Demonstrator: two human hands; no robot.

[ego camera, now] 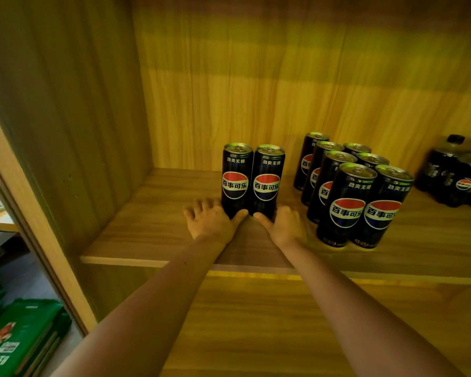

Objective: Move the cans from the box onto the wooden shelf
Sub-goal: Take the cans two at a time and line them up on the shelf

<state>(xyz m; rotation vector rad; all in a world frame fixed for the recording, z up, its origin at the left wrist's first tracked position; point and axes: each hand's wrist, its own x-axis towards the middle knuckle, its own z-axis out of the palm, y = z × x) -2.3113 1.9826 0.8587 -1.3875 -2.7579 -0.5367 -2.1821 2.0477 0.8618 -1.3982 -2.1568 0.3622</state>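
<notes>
Left hand [210,221] and right hand [283,227] are reaching onto the table [158,213], fingers clamping the bases of left can [235,180] and right can [267,183], thumbs in front. Both cans are standing upright, touching. Can cluster [348,197] is sitting to their right, bottles [457,172] beyond.

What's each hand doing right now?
Left hand: grips the left can at its base.
Right hand: grips the right can at its base.
</notes>
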